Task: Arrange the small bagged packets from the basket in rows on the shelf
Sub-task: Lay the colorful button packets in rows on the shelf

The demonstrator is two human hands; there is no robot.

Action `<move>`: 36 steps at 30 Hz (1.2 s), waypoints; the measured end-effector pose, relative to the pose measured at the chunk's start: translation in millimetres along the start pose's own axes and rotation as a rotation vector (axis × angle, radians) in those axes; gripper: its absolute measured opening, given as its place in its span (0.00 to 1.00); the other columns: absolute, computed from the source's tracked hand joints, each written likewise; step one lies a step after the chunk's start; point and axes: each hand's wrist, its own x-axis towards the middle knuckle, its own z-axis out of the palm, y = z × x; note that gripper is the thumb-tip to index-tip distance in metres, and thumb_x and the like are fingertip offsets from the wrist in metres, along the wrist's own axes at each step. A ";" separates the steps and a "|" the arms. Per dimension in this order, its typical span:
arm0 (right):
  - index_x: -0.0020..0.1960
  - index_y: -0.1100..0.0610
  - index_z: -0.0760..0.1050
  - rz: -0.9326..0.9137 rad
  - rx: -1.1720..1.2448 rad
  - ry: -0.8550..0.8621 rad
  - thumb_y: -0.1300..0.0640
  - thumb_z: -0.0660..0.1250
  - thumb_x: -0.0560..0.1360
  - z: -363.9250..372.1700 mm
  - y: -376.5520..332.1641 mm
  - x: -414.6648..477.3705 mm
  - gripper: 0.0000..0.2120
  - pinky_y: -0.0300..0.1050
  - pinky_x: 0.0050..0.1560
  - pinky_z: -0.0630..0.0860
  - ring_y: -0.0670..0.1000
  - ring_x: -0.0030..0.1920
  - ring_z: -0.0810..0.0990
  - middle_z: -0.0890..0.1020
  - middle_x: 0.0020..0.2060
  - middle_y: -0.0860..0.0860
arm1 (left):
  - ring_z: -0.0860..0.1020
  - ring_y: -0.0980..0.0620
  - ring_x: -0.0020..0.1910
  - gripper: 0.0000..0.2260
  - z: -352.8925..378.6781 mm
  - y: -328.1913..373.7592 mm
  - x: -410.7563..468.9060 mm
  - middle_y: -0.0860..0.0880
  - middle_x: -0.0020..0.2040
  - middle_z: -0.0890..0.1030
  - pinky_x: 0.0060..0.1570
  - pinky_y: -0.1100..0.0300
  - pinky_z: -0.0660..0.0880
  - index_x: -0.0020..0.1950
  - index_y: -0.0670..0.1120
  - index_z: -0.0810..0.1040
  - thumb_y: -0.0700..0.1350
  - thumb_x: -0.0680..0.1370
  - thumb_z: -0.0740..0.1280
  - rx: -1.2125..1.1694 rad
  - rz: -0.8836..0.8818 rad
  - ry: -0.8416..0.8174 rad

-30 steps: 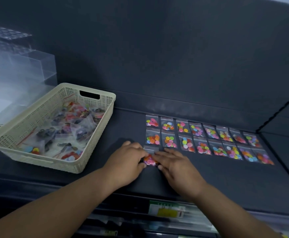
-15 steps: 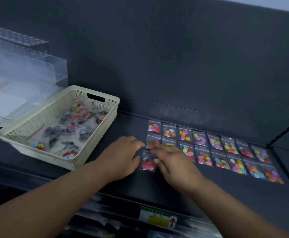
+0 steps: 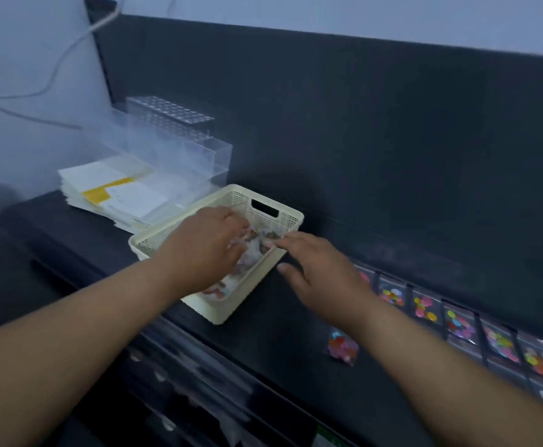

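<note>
A cream plastic basket (image 3: 291,217) stands on the dark shelf (image 3: 296,317) and holds several clear bagged packets (image 3: 254,250). My left hand (image 3: 207,248) is inside the basket, its fingers loosely bent over the packets, with no packet plainly gripped. My right hand (image 3: 317,269) hovers at the basket's right rim, fingers stretched toward the packets and holding nothing. To the right, rows of packets with coloured discs (image 3: 457,324) lie flat on the shelf. One packet (image 3: 342,346) lies alone nearer the front edge, left of my right forearm.
A stack of white and yellow paper packs (image 3: 115,191) lies left of the basket, with clear acrylic boxes (image 3: 180,153) behind it. The dark back panel (image 3: 392,140) rises behind the shelf. White cables (image 3: 60,62) hang on the wall at left. Lower shelves with goods (image 3: 199,398) sit below.
Both hands let go of the packet they were setting down and moved left to the basket. The view swung left, so the rows now lie at the right edge.
</note>
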 end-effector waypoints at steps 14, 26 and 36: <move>0.67 0.51 0.68 0.373 0.020 -0.136 0.52 0.64 0.75 59.1 -11.4 152.8 0.21 0.43 0.56 0.70 0.52 0.62 0.73 0.73 0.64 0.51 | 0.70 0.48 0.63 0.20 16.8 -112.7 48.4 0.48 0.66 0.72 0.62 0.55 0.68 0.70 0.48 0.70 0.48 0.77 0.62 -0.089 -0.001 -0.226; 0.58 0.54 0.69 0.500 -0.117 -0.145 0.47 0.72 0.68 100.9 7.5 200.0 0.23 0.43 0.51 0.71 0.55 0.54 0.75 0.68 0.56 0.52 | 0.60 0.53 0.65 0.19 44.8 -143.2 60.4 0.52 0.64 0.72 0.63 0.59 0.66 0.68 0.49 0.70 0.49 0.77 0.63 -0.257 0.078 -0.172; 0.58 0.50 0.73 0.461 -0.089 -0.227 0.46 0.73 0.66 109.6 5.6 198.6 0.23 0.42 0.53 0.73 0.53 0.53 0.77 0.71 0.56 0.51 | 0.57 0.52 0.67 0.21 48.7 -145.0 60.6 0.51 0.64 0.72 0.64 0.55 0.67 0.69 0.48 0.68 0.51 0.77 0.62 -0.206 0.097 -0.201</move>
